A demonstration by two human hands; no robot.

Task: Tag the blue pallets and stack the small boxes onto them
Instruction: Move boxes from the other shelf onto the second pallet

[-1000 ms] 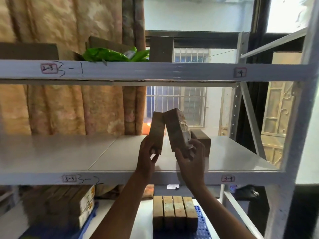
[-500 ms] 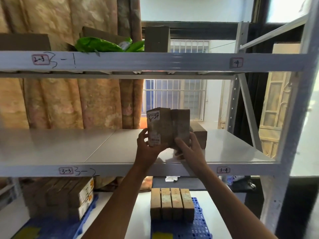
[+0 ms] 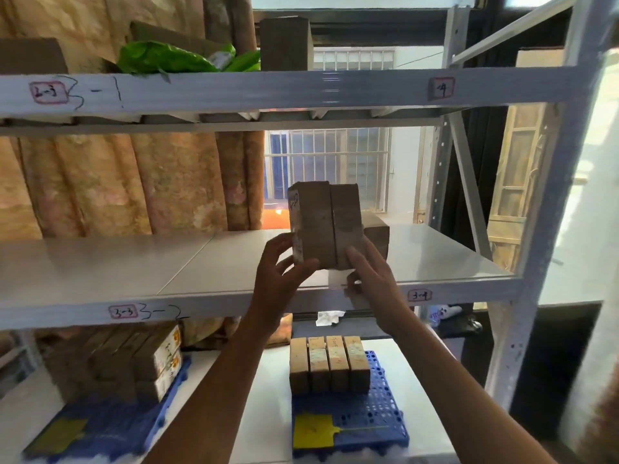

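Note:
Two small brown boxes [image 3: 326,222] stand upright, pressed side by side, above the middle shelf [image 3: 134,266]. My left hand [image 3: 279,279] grips the left box from below and the side. My right hand [image 3: 370,277] holds the right box with its fingers against the face. A third small box [image 3: 376,234] sits on the shelf behind them. On the lower level a blue pallet [image 3: 371,420] carries a row of several small boxes [image 3: 330,363] and a yellow tag [image 3: 313,430]. A second blue pallet [image 3: 107,430] at the lower left holds stacked boxes [image 3: 134,360] and a yellowish tag [image 3: 57,438].
The grey metal rack has an upper beam [image 3: 268,90] with a green bag [image 3: 167,58] and cardboard boxes above it. A diagonal brace and upright [image 3: 549,229] stand at the right. Crumpled white paper [image 3: 330,318] lies behind the lower shelf. A barred window is behind.
The two boxes, held apart and tilted a second ago, have been brought together upright. My view has tipped down, showing more of the lower pallets.

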